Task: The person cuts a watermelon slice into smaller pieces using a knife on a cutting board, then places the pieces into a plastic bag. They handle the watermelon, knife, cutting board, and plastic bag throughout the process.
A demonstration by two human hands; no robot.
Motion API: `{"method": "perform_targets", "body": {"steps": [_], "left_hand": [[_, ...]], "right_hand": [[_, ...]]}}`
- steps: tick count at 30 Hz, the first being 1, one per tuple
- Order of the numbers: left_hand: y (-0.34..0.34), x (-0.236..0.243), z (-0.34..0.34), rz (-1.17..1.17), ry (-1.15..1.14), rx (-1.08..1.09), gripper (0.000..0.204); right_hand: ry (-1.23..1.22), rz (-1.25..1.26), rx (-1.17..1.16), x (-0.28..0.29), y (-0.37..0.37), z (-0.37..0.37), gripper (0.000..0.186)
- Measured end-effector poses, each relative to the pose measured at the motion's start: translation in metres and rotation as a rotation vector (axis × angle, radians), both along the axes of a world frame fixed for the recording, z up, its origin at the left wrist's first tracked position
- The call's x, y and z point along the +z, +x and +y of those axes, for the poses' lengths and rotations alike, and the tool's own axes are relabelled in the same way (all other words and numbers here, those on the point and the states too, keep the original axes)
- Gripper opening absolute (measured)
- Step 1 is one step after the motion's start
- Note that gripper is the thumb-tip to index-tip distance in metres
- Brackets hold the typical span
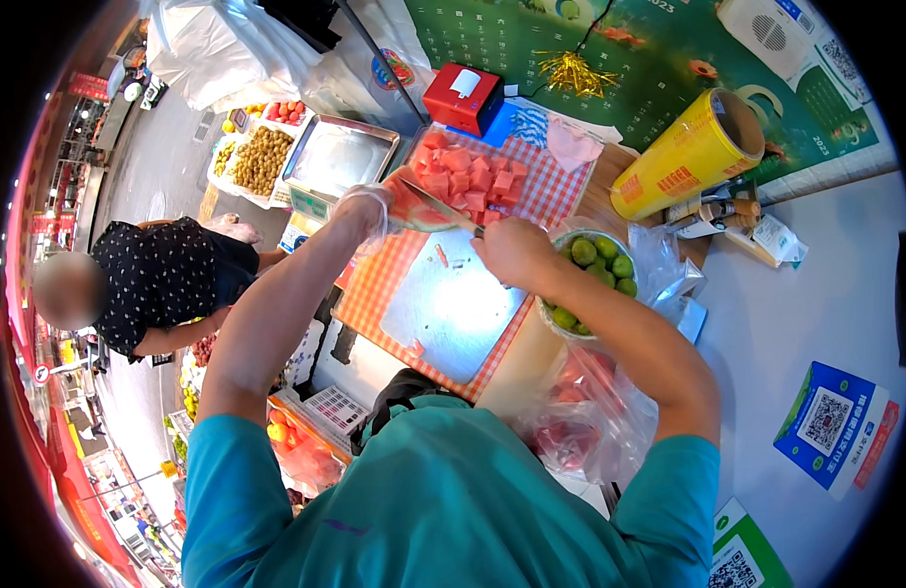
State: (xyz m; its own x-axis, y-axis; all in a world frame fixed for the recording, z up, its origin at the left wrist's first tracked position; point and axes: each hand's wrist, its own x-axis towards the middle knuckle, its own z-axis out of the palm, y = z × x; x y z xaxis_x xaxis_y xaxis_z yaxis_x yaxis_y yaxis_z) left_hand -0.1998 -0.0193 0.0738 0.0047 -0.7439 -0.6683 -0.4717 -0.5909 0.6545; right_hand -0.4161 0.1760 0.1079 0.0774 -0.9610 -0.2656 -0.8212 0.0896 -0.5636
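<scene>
Left grip: left hand [363, 211], in a thin clear glove, was closed on a watermelon slice [411, 208], pinning it at the far left edge of the cutting board [453, 309].
Right grip: bare right hand [513, 253] was closed around a knife handle, hidden inside the fist.
Knife: knife [440, 207] blade ran from the right hand leftward and away, lying across the red flesh of the slice.
Slice position: it sat between the two hands, green rind toward the near side, just in front of the pile of cubes.
Cubes: watermelon cubes [469, 177] lay heaped at the far end of the checked cloth [374, 284], beyond the slice.
Cutting board: pale, glaring under light, it rested on the red-and-white checked cloth; small red scraps lay on it.
Bowl: bowl of green fruit [597, 265] stood just right of the right hand, touching the board's right side.
Bag: clear plastic bag [580, 412] with red pieces lay near the right elbow.
Roll: yellow roll of film [690, 154] lay tilted on the far right of the tabletop [796, 323].
Box: red box [463, 96] stood beyond the cubes.
Tray: metal tray [337, 157] sat far left of the cubes, beside a tub of small yellowish fruit [261, 159].
Other person: someone in a dark dotted top [169, 274] stood on the left, well apart from both hands.
</scene>
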Motion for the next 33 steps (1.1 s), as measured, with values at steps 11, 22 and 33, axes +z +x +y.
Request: {"method": "perform_targets", "body": {"steps": [11, 22, 33], "left_hand": [[0.005, -0.021, -0.008, 0.054, 0.163, -0.072, 0.013], [0.005, 0.010, -0.001, 0.038, 0.043, -0.023, 0.018], [0.036, -0.018, -0.021, 0.027, -0.004, 0.000, 0.019]], "right_hand": [[-0.057, 0.009, 0.096, -0.022, 0.043, 0.003, 0.033], [0.240, -0.272, -0.191, -0.033, 0.001, -0.020, 0.048], [0.056, 0.066, 0.023, -0.020, -0.014, -0.014, 0.027]]}}
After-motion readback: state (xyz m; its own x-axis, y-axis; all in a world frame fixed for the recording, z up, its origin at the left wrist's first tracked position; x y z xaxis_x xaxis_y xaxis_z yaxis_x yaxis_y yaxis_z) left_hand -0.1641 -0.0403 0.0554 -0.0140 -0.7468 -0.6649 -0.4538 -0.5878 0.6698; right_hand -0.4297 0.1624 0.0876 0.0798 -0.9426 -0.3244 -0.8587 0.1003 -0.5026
